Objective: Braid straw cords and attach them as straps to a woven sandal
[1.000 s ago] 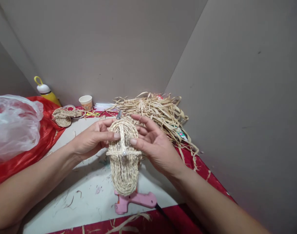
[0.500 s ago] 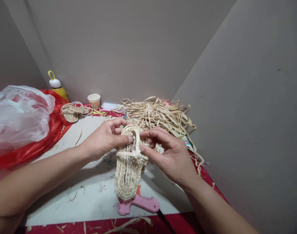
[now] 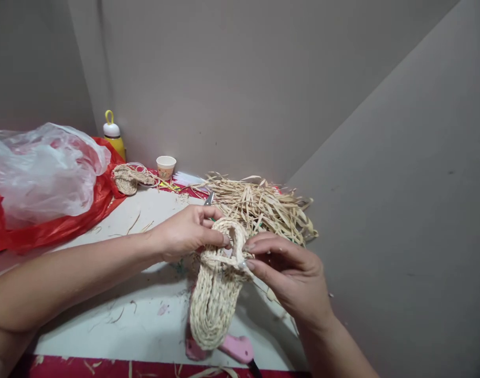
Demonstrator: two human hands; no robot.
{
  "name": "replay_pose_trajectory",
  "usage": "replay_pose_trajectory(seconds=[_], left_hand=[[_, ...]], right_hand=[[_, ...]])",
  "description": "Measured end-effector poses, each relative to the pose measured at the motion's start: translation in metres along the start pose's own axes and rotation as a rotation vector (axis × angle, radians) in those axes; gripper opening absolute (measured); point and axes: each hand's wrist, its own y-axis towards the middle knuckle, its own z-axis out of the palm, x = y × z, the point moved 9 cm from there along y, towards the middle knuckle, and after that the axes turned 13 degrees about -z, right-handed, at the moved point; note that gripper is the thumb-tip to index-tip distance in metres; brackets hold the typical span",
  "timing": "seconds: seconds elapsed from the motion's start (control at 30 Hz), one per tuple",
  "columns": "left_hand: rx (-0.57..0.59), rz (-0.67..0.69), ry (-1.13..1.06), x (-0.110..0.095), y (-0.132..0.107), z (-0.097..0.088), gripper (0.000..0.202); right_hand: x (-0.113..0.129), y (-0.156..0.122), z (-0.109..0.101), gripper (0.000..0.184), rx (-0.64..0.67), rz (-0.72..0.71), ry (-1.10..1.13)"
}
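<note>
Between my hands hangs a small woven straw sandal (image 3: 216,302), its oval sole of coiled braid tilted toward me. A braided strap crosses it, and another strap loops up from that. My left hand (image 3: 194,233) grips the far end, thumb on the inner side and fingers behind. On the right edge, my right hand (image 3: 292,273) pinches the braid near where the straps meet, thumb and forefinger close together. A pink glue gun (image 3: 237,348) lies on the white board (image 3: 145,315) below, partly hidden by the sandal.
A heap of dry straw strips (image 3: 259,205) lies behind my hands, scissors (image 3: 209,198) beside it. At the back stand a paper cup (image 3: 166,167) and a yellow bottle (image 3: 114,139). Another woven straw piece (image 3: 125,179) sits near plastic bags (image 3: 46,173). Grey walls (image 3: 224,79) enclose the table.
The camera view has shifted. Both hands and the sandal appear lower and slightly further right, and the sandal's sole covers more of the glue gun. Both hands keep their hold.
</note>
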Motion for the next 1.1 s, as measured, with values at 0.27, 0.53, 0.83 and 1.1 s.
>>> replay_pose_trajectory(seconds=[0.27, 0.53, 0.83, 1.1], left_hand=[[-0.016, -0.014, 0.022, 0.002, -0.002, 0.0, 0.021], [-0.001, 0.018, 0.051, 0.004, 0.001, -0.002, 0.019], [-0.016, 0.017, 0.055, 0.001, -0.002, -0.001, 0.016], [-0.021, 0.003, 0.083, 0.003, 0.001, -0.003, 0.015]], right_hand=[[-0.009, -0.005, -0.002, 0.024, -0.081, 0.075, 0.03], [-0.022, -0.014, -0.006, 0.019, -0.165, 0.191, 0.121], [-0.019, -0.01, -0.004, 0.019, -0.094, 0.161, 0.027], [-0.017, -0.006, 0.0, 0.017, -0.046, 0.148, -0.031]])
